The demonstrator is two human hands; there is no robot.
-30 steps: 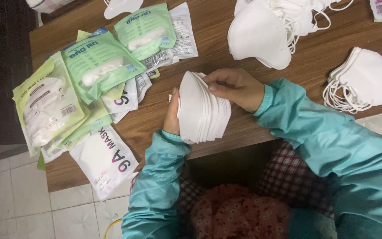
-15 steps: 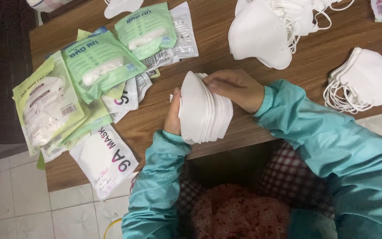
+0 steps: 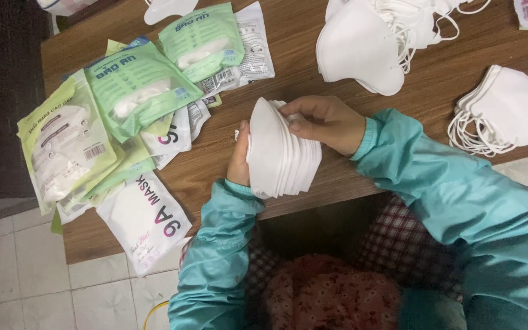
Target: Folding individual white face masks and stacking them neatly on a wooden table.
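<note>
You are at a small packing station, likely a home workshop. A brown wooden bench (image 3: 447, 91) carries loose piles of white face masks (image 3: 362, 46) on one side and sealed green and white mask pouches (image 3: 135, 88) on the other. The floor (image 3: 32, 269) is pale ceramic tile.

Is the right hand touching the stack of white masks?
Touching: in the head view the right hand presses its fingertips onto the stack of white masks.
</note>
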